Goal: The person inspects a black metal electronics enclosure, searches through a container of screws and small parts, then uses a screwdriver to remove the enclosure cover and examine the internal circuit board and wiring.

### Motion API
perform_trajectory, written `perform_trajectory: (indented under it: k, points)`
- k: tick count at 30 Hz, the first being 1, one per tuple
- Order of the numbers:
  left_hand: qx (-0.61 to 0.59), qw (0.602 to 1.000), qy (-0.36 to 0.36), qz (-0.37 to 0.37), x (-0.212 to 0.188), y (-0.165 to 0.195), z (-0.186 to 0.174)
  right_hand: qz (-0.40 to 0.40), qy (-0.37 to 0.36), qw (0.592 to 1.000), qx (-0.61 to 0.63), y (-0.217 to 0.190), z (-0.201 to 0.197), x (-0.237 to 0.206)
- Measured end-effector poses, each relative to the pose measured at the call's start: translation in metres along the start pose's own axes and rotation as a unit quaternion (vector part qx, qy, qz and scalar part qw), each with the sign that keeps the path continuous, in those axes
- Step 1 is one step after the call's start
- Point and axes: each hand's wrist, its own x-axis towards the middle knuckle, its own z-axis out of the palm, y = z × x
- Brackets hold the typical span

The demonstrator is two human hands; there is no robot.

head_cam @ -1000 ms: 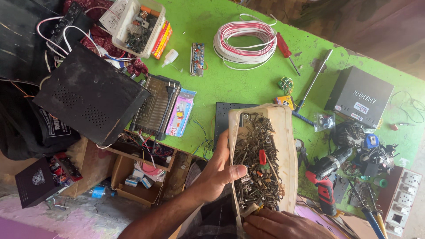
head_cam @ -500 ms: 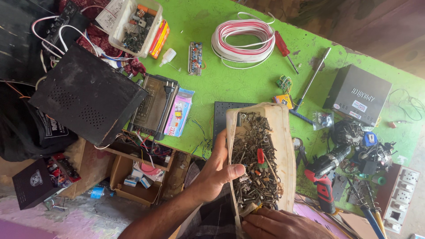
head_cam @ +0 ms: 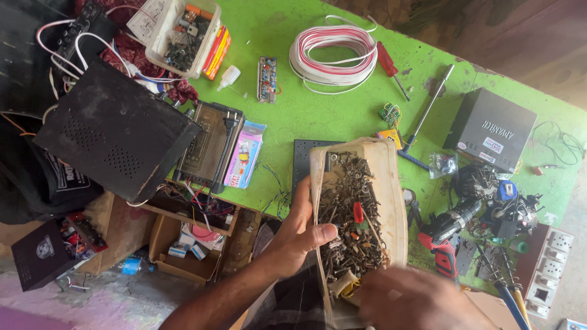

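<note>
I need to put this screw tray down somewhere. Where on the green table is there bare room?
The widest bare patch of green table lies between the small circuit board, the wire coil and the screw tray. A smaller strip runs above the coil. The right end around the cordless drill is crowded.

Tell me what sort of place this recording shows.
Probably a small electronics repair bench: a green table strewn with a wire coil, screwdriver, circuit board and drill, while the left hand steadies a screw tray.
</note>
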Motion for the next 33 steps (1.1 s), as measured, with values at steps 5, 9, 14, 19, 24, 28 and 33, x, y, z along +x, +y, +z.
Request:
perform_trajectory:
  k: [5,9,14,19,24,28,33]
  points:
    - [0.014,1.000,0.005,-0.002,-0.001,0.002,0.000,0.164,0.195,0.954,-0.159,-0.004,-0.007,0.006]
    - [0.005,1.000,0.007,-0.015,0.000,0.003,0.001,0.182,0.151,0.958,-0.163,-0.007,0.000,0.016]
    - [0.010,1.000,0.005,0.017,0.000,0.004,0.001,0.171,0.188,0.962,-0.103,-0.010,-0.009,0.015]
    - [-0.012,1.000,0.010,0.001,0.001,0.003,0.001,0.142,0.245,0.958,-0.046,-0.008,-0.025,0.008]
    - [-0.010,1.000,0.006,-0.002,0.001,0.002,0.001,0.184,0.230,0.956,-0.011,-0.007,-0.026,0.011]
    - [0.003,1.000,0.008,-0.004,-0.001,0.001,0.000,0.194,0.222,0.955,-0.006,-0.009,-0.027,0.013]
    - [-0.002,1.000,0.007,0.003,-0.001,-0.001,0.001,0.179,0.266,0.947,-0.035,-0.012,-0.026,0.015]
